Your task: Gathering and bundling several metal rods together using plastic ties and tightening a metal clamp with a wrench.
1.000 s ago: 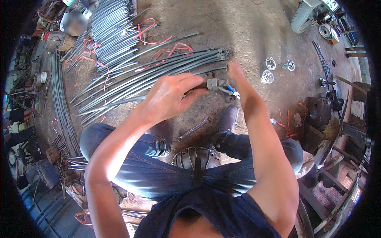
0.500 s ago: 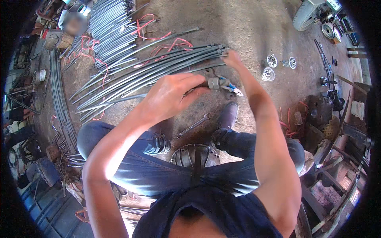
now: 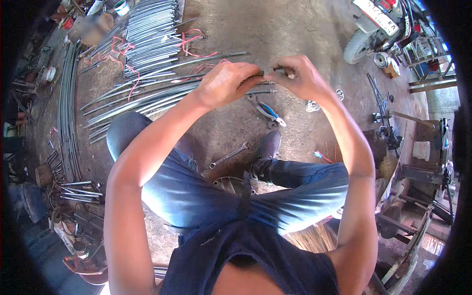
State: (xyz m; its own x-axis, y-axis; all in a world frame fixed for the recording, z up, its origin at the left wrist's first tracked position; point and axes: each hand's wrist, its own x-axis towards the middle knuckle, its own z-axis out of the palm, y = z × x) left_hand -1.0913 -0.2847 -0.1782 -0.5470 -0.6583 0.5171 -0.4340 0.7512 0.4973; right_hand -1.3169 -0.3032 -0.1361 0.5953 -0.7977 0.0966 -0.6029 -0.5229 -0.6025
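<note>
My left hand (image 3: 223,87) is raised in front of me, its fingers closed round a metal fitting (image 3: 262,73). Only a small dark part of the fitting shows now; the earlier frame shows a hex part and a thread on it. My right hand (image 3: 301,78) meets it tip to tip, thumb and fingers curled at the fitting's end. Whatever else the right fingertips hold is hidden. Behind and below the hands lies a bundle of long grey rods (image 3: 142,104). Pliers with blue handles (image 3: 268,113) rest on the floor beyond my foot.
A combination wrench (image 3: 229,156) lies between my legs. More rods (image 3: 152,39) are stacked at the far left, with red string (image 3: 191,42) beside them. Clear cups of small parts (image 3: 312,105) stand behind my right forearm. A motorcycle wheel (image 3: 358,46) is at the far right.
My right hand has left the rod ends and come back to meet my left hand. The left hand has moved slightly up and right with the fitting. The view has shifted.
</note>
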